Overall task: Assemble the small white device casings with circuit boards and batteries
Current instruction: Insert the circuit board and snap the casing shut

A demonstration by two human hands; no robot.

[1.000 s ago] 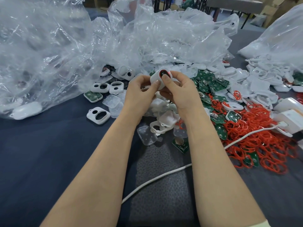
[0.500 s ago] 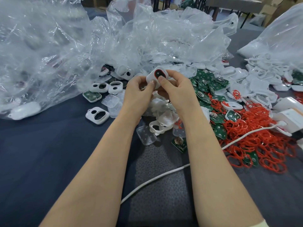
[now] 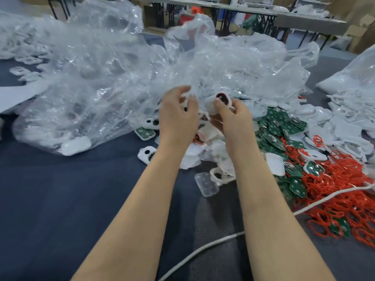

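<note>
Head: white casing (image 3: 212, 106) over dark blue tabletop (image 3: 60, 199), plastic bags (image 3: 91, 78); tables (image 3: 304, 19) behind.

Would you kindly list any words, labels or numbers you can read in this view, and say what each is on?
None can be read. The white casing in the right hand shows no print; any marks on the green circuit boards are too small and blurred to read.
</note>
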